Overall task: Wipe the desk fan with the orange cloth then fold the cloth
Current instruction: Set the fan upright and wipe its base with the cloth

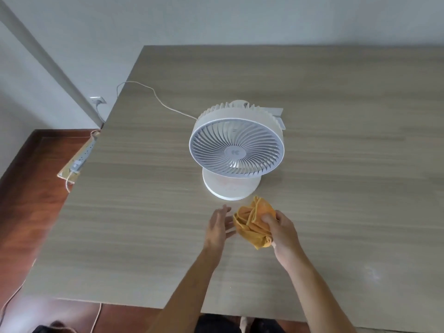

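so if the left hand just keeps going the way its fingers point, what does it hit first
Probably the fan's round base. The left hand is open, fingers aimed up and slightly right, past the cloth's edge. Height above the table is unclear.

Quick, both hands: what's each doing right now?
Left hand: open, fingers straight, beside the cloth.
Right hand: gripping the bunched cloth.

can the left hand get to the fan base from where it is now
Probably yes: the left hand is open on the table, and bare tabletop lies between it and the fan base. The orange cloth sits to its right.
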Demonstrator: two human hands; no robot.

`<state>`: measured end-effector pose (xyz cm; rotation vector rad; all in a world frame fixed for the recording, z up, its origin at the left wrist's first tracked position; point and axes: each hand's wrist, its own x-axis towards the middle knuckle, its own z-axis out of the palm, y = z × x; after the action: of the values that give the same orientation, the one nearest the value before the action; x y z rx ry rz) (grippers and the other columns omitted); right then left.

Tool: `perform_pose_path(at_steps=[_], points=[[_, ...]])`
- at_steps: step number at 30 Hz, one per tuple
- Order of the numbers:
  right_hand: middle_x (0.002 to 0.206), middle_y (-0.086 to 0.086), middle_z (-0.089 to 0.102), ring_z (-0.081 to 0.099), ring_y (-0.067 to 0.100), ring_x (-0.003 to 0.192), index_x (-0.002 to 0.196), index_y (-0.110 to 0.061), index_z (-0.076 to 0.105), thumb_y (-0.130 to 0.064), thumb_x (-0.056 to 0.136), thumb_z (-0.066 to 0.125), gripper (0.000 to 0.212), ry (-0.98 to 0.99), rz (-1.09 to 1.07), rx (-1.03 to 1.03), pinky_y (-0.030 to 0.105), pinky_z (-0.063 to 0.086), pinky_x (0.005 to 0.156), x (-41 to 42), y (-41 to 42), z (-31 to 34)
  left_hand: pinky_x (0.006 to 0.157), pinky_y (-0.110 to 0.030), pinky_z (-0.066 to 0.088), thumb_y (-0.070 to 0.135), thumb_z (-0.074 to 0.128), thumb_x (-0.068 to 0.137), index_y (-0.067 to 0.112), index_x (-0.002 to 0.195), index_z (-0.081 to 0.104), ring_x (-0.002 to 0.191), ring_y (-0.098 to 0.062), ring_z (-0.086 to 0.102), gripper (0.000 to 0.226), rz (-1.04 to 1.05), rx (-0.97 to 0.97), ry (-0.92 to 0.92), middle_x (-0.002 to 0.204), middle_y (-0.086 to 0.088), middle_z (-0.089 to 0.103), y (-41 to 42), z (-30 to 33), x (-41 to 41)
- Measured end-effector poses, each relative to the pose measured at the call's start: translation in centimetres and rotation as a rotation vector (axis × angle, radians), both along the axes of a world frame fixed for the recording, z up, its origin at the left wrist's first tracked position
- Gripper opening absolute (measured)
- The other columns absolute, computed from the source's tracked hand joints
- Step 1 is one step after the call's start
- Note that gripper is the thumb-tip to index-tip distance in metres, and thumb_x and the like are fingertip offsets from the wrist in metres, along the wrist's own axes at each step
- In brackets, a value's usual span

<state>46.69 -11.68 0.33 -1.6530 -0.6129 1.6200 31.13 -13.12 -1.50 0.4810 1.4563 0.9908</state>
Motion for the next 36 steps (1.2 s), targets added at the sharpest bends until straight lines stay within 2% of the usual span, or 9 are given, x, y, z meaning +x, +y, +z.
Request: perform_pose_path(at_steps=[6,9,14,18,23,27,29,33,36], points=[[0.085,0.011,0.065,0.061,0.025,0.079,0.084,-0.013,0.061,-0.013,0.085,0.066,0.005,0.135,-0.076,0.052,0.033,0.044,0.065,0.3,0.9,-3.8,0.082,-0.041,0.054,0.057,0.047,0.088,0.028,0.105,0.061,0.095,-0.011,0.066,0.036,0.027,0.383,0.549,0.100,0.005,0.070,-1.5,-4.1,-2.4],[0.091,0.012,0.068,0.063,0.029,0.083,0.092,-0.012,0.062,-0.022,0.072,0.077,0.028,0.149,-0.059,0.154,0.045,0.047,0.073,0.2,2.2,-5.9,0.087,-0.033,0.050,0.055,0.049,0.087,0.024,0.115,0.054,0.105,-0.008,0.059,0.042,0.019,0.525,0.763,0.116,0.015,0.060,0.1,-6.1,-4.4],[0.096,0.007,0.071,0.068,0.022,0.080,0.092,-0.018,0.058,-0.014,0.075,0.077,0.025,-0.036,-0.080,0.401,0.037,0.055,0.064,0.5,6.5,-8.2,0.098,-0.034,0.043,0.063,0.058,0.078,0.012,0.127,0.048,0.116,-0.020,0.052,0.072,0.005,0.666,1.100,0.124,0.000,0.053,5.5,-8.9,-8.0],[0.102,0.007,0.075,0.074,0.027,0.086,0.106,-0.014,0.063,-0.033,0.058,0.071,0.052,-0.147,-0.030,0.527,0.050,0.061,0.062,0.8,8.9,-9.3,0.104,-0.036,0.039,0.073,0.053,0.073,0.007,0.131,0.045,0.121,-0.024,0.048,0.088,0.023,0.783,1.243,0.128,-0.008,0.052,6.5,-10.4,-8.1],[0.097,-0.001,0.071,0.072,0.022,0.082,0.101,-0.020,0.055,-0.022,0.076,0.068,0.028,-0.234,-0.154,0.667,0.037,0.057,0.049,-0.1,8.1,-10.1,0.108,-0.028,0.030,0.073,0.063,0.068,0.021,0.139,0.037,0.133,-0.016,0.037,0.093,-0.170,0.741,1.252,0.138,0.002,0.045,6.3,-11.1,-7.3],[0.088,-0.009,0.062,0.061,0.000,0.064,0.103,-0.021,0.052,-0.017,0.082,0.063,0.023,-0.285,-0.250,0.694,0.013,0.037,0.031,-1.2,8.0,-9.3,0.108,-0.030,0.030,0.074,0.063,0.066,0.022,0.140,0.035,0.135,-0.016,0.034,0.095,-0.214,0.737,1.258,0.139,0.001,0.043,6.4,-11.0,-7.6],[0.095,-0.006,0.063,0.060,0.009,0.071,0.108,-0.020,0.054,-0.019,0.082,0.062,0.027,-0.388,-0.301,0.728,0.017,0.043,0.040,-1.4,8.9,-8.9,0.108,-0.031,0.030,0.077,0.062,0.064,0.021,0.140,0.034,0.135,-0.017,0.034,0.098,-0.219,0.727,1.264,0.139,0.001,0.043,6.7,-11.0,-7.8],[0.103,-0.001,0.065,0.062,0.026,0.098,0.117,-0.018,0.055,-0.018,0.081,0.061,0.036,-0.613,-0.372,0.803,0.034,0.052,0.083,-1.0,11.3,-8.8,0.107,-0.033,0.032,0.080,0.062,0.060,0.020,0.136,0.036,0.133,-0.019,0.035,0.100,-0.227,0.721,1.285,0.137,0.000,0.044,7.9,-11.1,-8.4],[0.108,0.009,0.068,0.060,0.033,0.103,0.118,-0.014,0.057,-0.013,0.083,0.059,0.035,-0.779,-0.340,0.876,0.036,0.047,0.087,-0.6,13.1,-8.8,0.108,-0.034,0.031,0.081,0.062,0.059,0.019,0.137,0.035,0.134,-0.019,0.034,0.103,-0.242,0.697,1.286,0.138,0.000,0.043,9.1,-11.2,-8.6]])
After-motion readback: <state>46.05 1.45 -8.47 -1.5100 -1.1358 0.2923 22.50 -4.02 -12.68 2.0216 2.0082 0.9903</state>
